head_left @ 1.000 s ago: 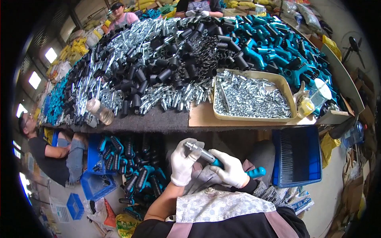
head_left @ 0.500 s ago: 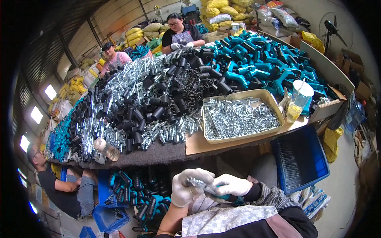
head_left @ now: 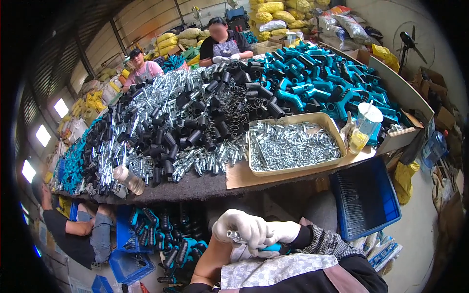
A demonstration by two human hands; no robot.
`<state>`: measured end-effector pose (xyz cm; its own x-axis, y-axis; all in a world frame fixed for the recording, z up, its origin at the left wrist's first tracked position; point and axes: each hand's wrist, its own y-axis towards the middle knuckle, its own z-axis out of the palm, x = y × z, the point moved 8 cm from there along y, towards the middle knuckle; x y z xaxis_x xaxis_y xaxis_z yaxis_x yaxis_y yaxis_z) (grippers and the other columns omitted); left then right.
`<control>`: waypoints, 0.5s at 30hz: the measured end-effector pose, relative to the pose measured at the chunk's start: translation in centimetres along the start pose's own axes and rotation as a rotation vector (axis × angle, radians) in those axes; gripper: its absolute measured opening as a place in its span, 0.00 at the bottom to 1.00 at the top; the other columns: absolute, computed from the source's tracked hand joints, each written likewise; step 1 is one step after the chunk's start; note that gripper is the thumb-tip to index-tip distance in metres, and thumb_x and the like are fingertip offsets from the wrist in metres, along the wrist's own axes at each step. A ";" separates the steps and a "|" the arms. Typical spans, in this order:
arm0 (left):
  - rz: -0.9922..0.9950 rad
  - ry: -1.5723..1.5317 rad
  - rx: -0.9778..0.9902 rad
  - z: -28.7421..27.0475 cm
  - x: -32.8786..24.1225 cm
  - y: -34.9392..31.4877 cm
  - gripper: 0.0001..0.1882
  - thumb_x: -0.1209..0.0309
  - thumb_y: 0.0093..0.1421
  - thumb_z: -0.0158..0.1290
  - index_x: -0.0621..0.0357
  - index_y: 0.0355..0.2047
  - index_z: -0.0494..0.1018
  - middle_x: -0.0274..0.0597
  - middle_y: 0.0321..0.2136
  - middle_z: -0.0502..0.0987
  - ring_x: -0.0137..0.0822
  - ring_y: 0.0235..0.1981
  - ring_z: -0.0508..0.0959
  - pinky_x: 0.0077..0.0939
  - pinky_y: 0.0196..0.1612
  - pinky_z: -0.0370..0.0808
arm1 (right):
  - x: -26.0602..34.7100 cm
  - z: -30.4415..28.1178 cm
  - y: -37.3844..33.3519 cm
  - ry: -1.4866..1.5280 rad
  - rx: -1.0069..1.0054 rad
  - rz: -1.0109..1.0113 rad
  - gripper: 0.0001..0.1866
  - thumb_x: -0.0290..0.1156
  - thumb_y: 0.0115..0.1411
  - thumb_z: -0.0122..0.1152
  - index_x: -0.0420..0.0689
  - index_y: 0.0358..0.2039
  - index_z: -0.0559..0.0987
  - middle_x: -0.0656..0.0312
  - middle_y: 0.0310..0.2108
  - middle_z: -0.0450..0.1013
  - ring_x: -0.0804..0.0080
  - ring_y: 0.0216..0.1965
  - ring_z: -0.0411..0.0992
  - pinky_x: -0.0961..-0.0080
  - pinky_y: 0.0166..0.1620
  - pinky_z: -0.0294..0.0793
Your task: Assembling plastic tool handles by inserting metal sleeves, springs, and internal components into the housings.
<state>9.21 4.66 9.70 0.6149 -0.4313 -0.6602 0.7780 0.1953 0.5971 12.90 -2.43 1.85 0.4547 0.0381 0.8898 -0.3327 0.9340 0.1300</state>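
Both my hands wear white gloves and meet low in the view, above my patterned apron. My left hand [head_left: 240, 225] is wrapped round the silver metal shaft [head_left: 235, 237] of a teal-handled tool, and the shaft's hollow tip pokes out at its thumb side. My right hand [head_left: 287, 231] is closed at the other end, by the teal and black handle [head_left: 274, 247]. My left fingers partly cover the right ones, and the middle of the tool is hidden.
Ahead, a table bears heaps of black tubes [head_left: 168, 141], teal handles [head_left: 317, 78], silver shafts and springs. A cream tray [head_left: 297, 171] holds small metal parts. Blue crates stand right [head_left: 391, 215] and left [head_left: 131, 268]. A cup [head_left: 366, 124] and bottle [head_left: 129, 179] stand near edges. Three people sit around.
My left fingers have closed over the metal shaft, which lay more exposed between my hands before. My hands are now closer together, overlapping. The view has shifted slightly.
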 end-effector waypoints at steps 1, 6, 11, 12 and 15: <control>-0.051 -0.048 0.100 0.7 -0.2 0.2 0.16 0.65 0.58 0.63 0.67 0.35 0.74 0.56 0.30 0.79 0.52 0.36 0.78 0.51 0.46 0.72 | -0.4 -0.1 -0.1 0.011 0.126 0.076 0.29 0.55 0.58 0.63 0.37 0.42 0.78 0.64 0.28 0.74 0.80 0.27 0.70 0.84 0.32 0.69; -0.304 0.740 -0.364 -3.2 -3.7 -2.8 0.32 0.54 0.57 0.64 0.70 0.50 0.72 0.50 0.44 0.80 0.35 0.44 0.79 0.30 0.50 0.76 | 3.7 -3.9 -1.3 -0.733 -0.413 -0.080 0.18 0.41 0.59 0.65 0.40 0.43 0.80 0.62 0.28 0.76 0.71 0.27 0.75 0.72 0.33 0.74; -0.669 1.344 -0.233 -3.3 -2.7 -3.4 0.14 0.65 0.59 0.63 0.62 0.40 0.79 0.46 0.31 0.82 0.32 0.30 0.82 0.26 0.36 0.77 | 4.7 -3.1 -1.5 -1.517 -0.392 -0.047 0.20 0.45 0.56 0.67 0.43 0.42 0.80 0.54 0.31 0.78 0.55 0.33 0.78 0.64 0.34 0.76; -0.639 1.390 -0.203 -3.1 -2.5 -3.4 0.14 0.66 0.59 0.62 0.62 0.41 0.79 0.47 0.31 0.82 0.34 0.30 0.82 0.26 0.36 0.78 | 4.6 -3.2 -1.4 -1.478 -0.371 -0.034 0.21 0.45 0.57 0.66 0.42 0.43 0.80 0.53 0.33 0.79 0.52 0.34 0.78 0.64 0.35 0.77; -0.450 1.375 -0.101 -1.6 -2.2 -3.8 0.12 0.70 0.57 0.62 0.63 0.40 0.79 0.48 0.31 0.82 0.39 0.30 0.83 0.27 0.34 0.79 | 1.4 -4.7 -1.8 -0.946 -0.157 0.175 0.24 0.48 0.64 0.60 0.39 0.47 0.79 0.51 0.34 0.79 0.60 0.33 0.78 0.69 0.39 0.75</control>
<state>5.03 6.25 8.18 -0.0897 0.6869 -0.7212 0.9049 0.3588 0.2292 18.04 -2.36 0.77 -0.4649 -0.0566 0.8835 -0.1874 0.9816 -0.0358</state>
